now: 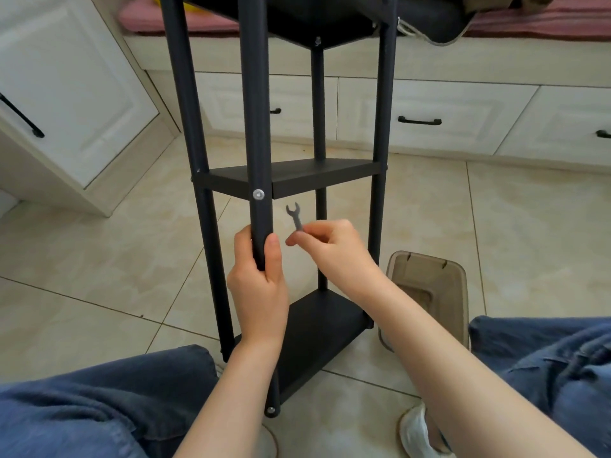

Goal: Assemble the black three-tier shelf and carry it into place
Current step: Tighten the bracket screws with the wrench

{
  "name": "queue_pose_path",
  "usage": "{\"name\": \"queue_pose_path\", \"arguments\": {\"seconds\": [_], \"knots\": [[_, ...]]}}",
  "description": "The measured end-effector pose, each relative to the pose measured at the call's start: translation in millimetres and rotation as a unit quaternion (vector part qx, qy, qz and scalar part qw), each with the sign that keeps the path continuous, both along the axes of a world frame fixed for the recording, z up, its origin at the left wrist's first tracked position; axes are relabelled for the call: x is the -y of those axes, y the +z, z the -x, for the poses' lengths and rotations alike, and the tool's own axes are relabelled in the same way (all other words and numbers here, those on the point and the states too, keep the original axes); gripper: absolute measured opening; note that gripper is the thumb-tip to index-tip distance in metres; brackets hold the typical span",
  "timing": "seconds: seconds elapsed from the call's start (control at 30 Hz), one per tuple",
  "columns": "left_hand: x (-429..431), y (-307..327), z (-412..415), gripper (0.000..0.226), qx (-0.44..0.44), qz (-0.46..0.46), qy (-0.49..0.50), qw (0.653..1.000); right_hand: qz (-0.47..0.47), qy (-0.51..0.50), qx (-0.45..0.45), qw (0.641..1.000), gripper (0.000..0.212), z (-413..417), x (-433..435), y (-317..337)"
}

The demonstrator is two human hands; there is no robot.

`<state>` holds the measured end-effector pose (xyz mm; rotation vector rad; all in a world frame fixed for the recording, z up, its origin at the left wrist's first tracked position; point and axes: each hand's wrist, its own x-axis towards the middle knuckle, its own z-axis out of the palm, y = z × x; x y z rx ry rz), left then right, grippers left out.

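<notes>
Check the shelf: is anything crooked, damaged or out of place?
Nothing stands out. The shelf stands upright, its tiers level, the middle-tier bolt seated. The left hand grips the front post; the right hand pinches the wrench. A brown plastic container lies beside it.

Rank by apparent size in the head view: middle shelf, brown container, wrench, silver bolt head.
1-2. Unranked: brown container and middle shelf cover similar areas; the container is nearer and partly behind the right arm.
3. wrench
4. silver bolt head
</notes>
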<state>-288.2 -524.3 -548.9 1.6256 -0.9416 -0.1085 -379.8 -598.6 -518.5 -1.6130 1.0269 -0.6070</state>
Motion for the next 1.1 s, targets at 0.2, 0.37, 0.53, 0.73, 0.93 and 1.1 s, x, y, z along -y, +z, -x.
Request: {"name": "queue_pose_path", "arguments": {"seconds": [0.2,0.37,0.53,0.73,0.93,1.1], "knots": [[3,0,-6,0.041,-0.005,0.0,-0.005,1.0,0.003,0.041,-0.021,0.999,0.021,-16,12,12],[5,0,-10,0.061,-0.024,-0.003,-0.02,1.0,-0.001,0.034,0.023,0.999,0.032,-22,19,24],[5,-1,-8,0.041,-0.016,-0.011,-0.011,1.0,-0.012,0.022,0.034,0.999,0.035,-19,22,27],[6,-2,-9,0.047,-0.004,-0.009,-0.015,1.0,-0.011,0.034,0.026,0.999,0.028,-16,22,28],[8,-4,-12,0.043,0.006,-0.017,-0.006,1.0,-0.012,0.021,0.039,0.999,0.022,-19,21,23],[12,-2,-22,0.047,0.009,-0.016,-0.01,1.0,-0.027,0.007,0.057,0.998,0.014,-24,23,20]]}}
